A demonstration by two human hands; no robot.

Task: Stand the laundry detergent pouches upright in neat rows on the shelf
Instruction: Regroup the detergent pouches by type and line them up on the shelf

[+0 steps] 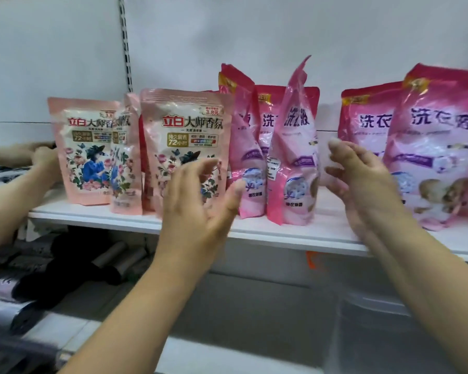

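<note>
Pale pink floral detergent pouches stand on the white shelf [254,230]: one at the left [84,149], one in front [184,130]. Bright pink pouches stand in the middle, one turned sideways [243,147] and one twisted with its top bent [295,157]. Larger bright pink pouches [438,136] lean at the right. My left hand [200,195] hovers in front of the front pale pouch, fingers spread, holding nothing. My right hand [362,179] is just right of the twisted pouch, fingers apart and empty.
Another person's arm and hand [41,160] reach in from the left and touch the leftmost pale pouch. Dark rolls [73,268] lie on the lower shelf at the left. A slotted upright [126,44] runs up the white back wall.
</note>
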